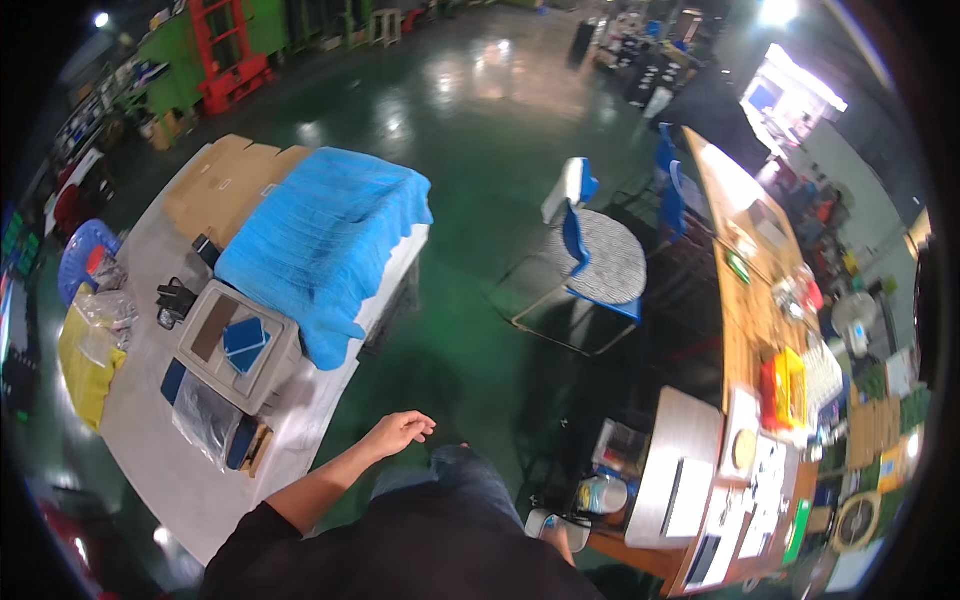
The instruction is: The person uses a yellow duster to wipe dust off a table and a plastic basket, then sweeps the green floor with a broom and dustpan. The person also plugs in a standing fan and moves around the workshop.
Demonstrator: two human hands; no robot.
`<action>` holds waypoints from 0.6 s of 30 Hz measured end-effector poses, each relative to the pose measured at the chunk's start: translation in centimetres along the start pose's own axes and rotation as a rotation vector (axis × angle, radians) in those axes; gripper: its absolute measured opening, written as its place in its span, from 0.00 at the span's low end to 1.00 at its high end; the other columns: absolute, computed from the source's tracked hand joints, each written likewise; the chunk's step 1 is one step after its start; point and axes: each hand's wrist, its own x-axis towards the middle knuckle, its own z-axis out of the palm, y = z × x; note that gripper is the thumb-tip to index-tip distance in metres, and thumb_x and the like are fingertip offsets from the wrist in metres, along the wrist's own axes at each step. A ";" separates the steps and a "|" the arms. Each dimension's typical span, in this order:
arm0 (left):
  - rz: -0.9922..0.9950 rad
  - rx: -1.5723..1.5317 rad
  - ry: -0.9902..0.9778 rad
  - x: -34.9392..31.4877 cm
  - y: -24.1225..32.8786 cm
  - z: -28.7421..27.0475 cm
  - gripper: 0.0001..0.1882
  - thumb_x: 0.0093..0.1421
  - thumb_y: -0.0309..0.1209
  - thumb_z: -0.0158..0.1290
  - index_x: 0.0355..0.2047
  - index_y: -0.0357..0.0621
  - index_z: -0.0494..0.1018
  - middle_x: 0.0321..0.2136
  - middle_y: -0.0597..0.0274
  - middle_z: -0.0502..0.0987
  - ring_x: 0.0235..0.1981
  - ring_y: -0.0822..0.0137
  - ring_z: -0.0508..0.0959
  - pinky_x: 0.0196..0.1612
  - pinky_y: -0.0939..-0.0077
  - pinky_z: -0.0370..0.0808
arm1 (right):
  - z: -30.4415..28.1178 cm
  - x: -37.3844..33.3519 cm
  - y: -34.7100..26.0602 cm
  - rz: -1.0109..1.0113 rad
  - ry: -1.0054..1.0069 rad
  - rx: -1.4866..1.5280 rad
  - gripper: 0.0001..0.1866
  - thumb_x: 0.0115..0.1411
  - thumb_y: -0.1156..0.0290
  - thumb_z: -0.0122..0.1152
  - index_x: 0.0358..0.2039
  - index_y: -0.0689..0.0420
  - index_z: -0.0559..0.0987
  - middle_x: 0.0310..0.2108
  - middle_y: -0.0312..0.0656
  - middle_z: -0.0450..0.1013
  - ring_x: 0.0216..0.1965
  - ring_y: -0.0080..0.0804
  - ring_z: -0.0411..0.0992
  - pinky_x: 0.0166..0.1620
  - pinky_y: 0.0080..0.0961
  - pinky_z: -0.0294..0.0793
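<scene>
My left hand [400, 432] hangs in the air over the green floor, fingers loosely apart and holding nothing. It is nearest the corner of a white table [170, 460] on my left. My right hand is out of view. On that table stand a grey box [240, 345] with blue flat pieces on top and a large stack under a blue cover [325, 235]. My dark trousers and one foot [555, 525] show below.
Flat cardboard [225, 180] lies behind the blue cover. A blue chair [590, 265] stands mid-floor. A long wooden workbench [745, 300] with clutter runs along the right. A blue stool [85, 255] and yellow bag [85, 365] sit far left.
</scene>
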 end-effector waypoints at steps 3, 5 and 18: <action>-0.045 -0.161 0.088 3.2 1.6 -3.9 0.14 0.62 0.34 0.41 0.44 0.43 0.70 0.38 0.63 0.75 0.35 0.73 0.75 0.37 0.80 0.70 | -21.5 16.8 -0.5 0.190 0.163 0.824 0.11 0.51 0.69 0.47 0.19 0.60 0.75 0.17 0.43 0.72 0.15 0.33 0.71 0.18 0.30 0.69; -0.098 -0.264 0.258 6.2 2.9 -6.3 0.13 0.62 0.32 0.40 0.42 0.42 0.71 0.36 0.64 0.76 0.33 0.75 0.76 0.33 0.82 0.69 | -36.9 26.6 -1.7 -0.112 0.347 0.926 0.09 0.54 0.73 0.46 0.27 0.63 0.75 0.17 0.41 0.72 0.13 0.26 0.70 0.14 0.23 0.66; 0.265 -0.495 0.737 39.6 25.9 -26.8 0.13 0.64 0.29 0.38 0.41 0.36 0.70 0.35 0.61 0.74 0.36 0.72 0.75 0.40 0.79 0.71 | -86.0 62.7 -8.8 -0.344 0.349 -0.047 0.17 0.56 0.59 0.42 0.38 0.53 0.76 0.39 0.51 0.72 0.44 0.50 0.69 0.47 0.42 0.67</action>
